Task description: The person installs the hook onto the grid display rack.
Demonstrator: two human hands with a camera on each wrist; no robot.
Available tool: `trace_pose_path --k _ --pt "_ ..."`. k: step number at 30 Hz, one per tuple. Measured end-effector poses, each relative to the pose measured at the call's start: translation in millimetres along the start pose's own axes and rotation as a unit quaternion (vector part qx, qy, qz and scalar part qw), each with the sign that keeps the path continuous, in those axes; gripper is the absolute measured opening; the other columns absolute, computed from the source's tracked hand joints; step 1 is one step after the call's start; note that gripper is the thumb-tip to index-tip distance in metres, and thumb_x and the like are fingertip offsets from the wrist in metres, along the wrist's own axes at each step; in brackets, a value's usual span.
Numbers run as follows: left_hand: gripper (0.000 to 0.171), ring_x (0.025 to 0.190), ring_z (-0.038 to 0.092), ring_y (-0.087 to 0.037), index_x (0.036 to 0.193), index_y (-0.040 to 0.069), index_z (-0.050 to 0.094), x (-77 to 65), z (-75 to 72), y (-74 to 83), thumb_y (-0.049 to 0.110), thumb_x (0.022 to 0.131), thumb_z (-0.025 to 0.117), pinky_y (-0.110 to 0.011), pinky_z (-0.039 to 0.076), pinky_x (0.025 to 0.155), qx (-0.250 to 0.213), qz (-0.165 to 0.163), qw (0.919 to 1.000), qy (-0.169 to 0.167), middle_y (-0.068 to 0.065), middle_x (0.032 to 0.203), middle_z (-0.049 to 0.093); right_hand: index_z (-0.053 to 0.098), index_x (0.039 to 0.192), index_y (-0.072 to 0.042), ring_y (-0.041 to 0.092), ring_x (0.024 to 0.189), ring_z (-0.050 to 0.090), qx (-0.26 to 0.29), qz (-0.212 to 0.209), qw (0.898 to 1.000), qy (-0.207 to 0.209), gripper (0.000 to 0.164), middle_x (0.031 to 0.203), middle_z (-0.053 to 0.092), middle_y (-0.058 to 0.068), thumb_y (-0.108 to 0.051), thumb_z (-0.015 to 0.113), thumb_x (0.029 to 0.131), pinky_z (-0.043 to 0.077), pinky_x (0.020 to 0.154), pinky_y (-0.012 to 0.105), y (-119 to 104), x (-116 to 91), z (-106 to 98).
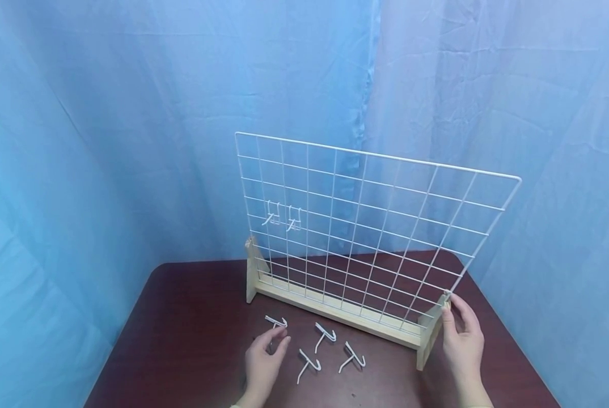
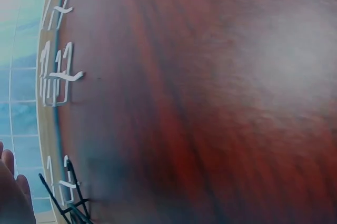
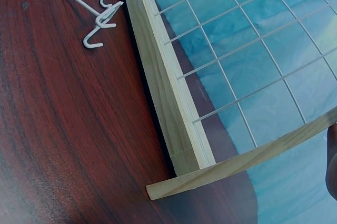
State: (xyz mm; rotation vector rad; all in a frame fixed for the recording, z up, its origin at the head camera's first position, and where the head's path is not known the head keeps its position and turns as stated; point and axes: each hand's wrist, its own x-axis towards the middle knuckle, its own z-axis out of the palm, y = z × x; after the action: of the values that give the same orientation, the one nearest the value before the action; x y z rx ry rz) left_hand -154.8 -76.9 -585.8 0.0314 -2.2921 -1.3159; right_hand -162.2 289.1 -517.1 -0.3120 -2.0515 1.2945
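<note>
A white wire grid panel (image 1: pixel 352 255) stands upright in a wooden base (image 1: pixel 330 306). Two white hooks hang on its left part, one of them a double-prong hook (image 1: pixel 294 220). My right hand (image 1: pixel 465 334) pinches the top of the base's right wooden end piece (image 1: pixel 429 334) between thumb and fingers. Loosely bent, my left hand (image 1: pixel 265 362) hovers at a loose white hook (image 1: pixel 276 322), its fingertips overlapping the hook in the head view. The left wrist view shows these fingers (image 2: pixel 23 184) apart from the hooks, with a dark wire hook (image 2: pixel 73 197) nearby.
More loose white hooks lie before the base: one in the middle (image 1: pixel 325 335), one nearer (image 1: pixel 308 364) and one to the right (image 1: pixel 352 357). All rest on a dark red-brown table (image 1: pixel 192 328). Blue curtains (image 1: pixel 182 113) surround the table's back and sides.
</note>
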Motion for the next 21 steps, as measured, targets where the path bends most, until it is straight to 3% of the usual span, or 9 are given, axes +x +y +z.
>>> trace_pose_path --k 5,15,21 --pt "0.029 0.092 0.066 -0.011 0.105 0.015 0.075 -10.9 -0.6 -6.4 0.014 0.078 0.084 -0.037 0.054 0.082 0.032 0.006 0.9987 -0.038 0.014 0.095 0.072 0.057 0.135 -0.002 -0.012 0.112 0.048 0.001 0.003 1.000 -0.003 0.035 0.130 0.055 0.000 -0.007 0.057 0.100 0.040 0.093 0.006 1 0 0" --pt "0.032 0.089 0.067 -0.013 0.103 0.014 0.076 -24.8 1.5 -16.8 0.011 0.073 0.087 -0.034 0.054 0.080 0.053 0.111 0.9911 -0.052 0.009 0.098 0.073 0.057 0.135 0.000 -0.013 0.111 0.047 0.006 0.002 1.000 -0.002 0.035 0.130 0.056 0.003 -0.005 0.057 0.100 0.040 0.093 0.006 2 1 0" --pt "0.033 0.091 0.066 -0.013 0.104 0.013 0.076 -29.1 1.4 -14.0 0.012 0.073 0.086 -0.034 0.054 0.082 0.052 0.110 0.9906 -0.063 0.010 0.099 0.073 0.057 0.135 -0.001 -0.013 0.111 0.047 0.004 0.000 1.000 -0.003 0.035 0.130 0.056 0.001 -0.005 0.057 0.100 0.040 0.093 0.006 1 0 0"
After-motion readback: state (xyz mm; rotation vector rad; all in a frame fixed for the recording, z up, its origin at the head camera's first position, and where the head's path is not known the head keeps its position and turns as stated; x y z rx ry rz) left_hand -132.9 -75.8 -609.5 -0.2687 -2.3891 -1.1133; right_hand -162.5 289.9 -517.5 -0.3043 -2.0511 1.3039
